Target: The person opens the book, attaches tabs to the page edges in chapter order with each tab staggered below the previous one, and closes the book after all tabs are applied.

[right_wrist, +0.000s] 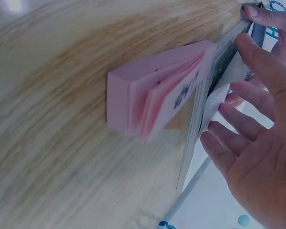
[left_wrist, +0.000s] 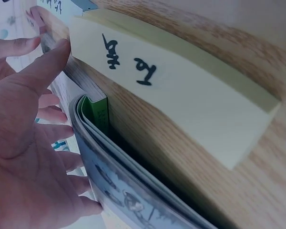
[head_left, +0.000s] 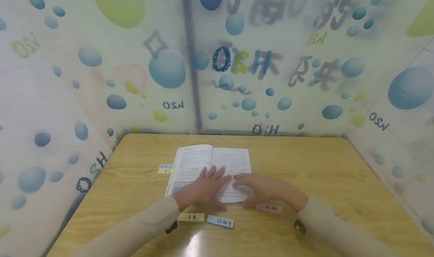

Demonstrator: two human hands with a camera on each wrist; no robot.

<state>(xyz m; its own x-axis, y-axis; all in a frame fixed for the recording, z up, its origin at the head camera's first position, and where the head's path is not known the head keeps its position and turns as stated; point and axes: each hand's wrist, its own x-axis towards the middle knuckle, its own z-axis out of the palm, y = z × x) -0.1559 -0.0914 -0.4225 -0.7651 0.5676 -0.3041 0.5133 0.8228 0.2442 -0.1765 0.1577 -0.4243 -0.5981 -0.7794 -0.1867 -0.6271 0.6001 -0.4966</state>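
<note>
An open book (head_left: 197, 157) with printed pages lies on the wooden table. My left hand (head_left: 206, 189) rests across its lower middle, fingers spread and fairly straight. On the lower right page lies my right hand (head_left: 266, 187), its fingers loosely bent and the tips touching the paper. The fingertips of both hands come close together near the book's centre. In the left wrist view, a yellow sticky-note pad (left_wrist: 176, 86) with handwriting stands near the left hand's thumb and the book's edge. In the right wrist view, a pink sticky-note pad (right_wrist: 162, 90) sits beside the book, near the right hand.
A blue sticky-note pad (head_left: 220, 222) lies in front of the book, just right of the yellow one. Blue and yellow paper slips (head_left: 166, 168) stick out at the book's left edge. Patterned curtain-like walls (head_left: 230, 98) surround the table (head_left: 322, 166) at the back and sides.
</note>
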